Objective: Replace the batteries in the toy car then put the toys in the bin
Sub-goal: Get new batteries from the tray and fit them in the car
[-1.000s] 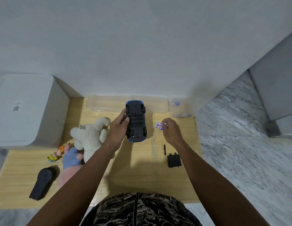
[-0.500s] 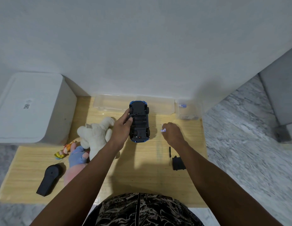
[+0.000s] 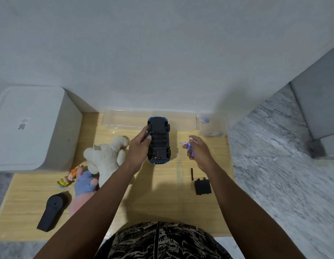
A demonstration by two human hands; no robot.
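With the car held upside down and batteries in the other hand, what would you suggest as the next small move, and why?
Probably bring the right hand leftward and seat a battery in the toy car. The left hand holds the car belly-up with its compartment uncovered, and the black cover lies on the table.

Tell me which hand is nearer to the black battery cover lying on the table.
Right. The right hand holds batteries just above the cover; the left hand grips the toy car, farther away.

Bare table [image 3: 158, 195] between plush toys [image 3: 104, 156] and battery cover [image 3: 202, 186].
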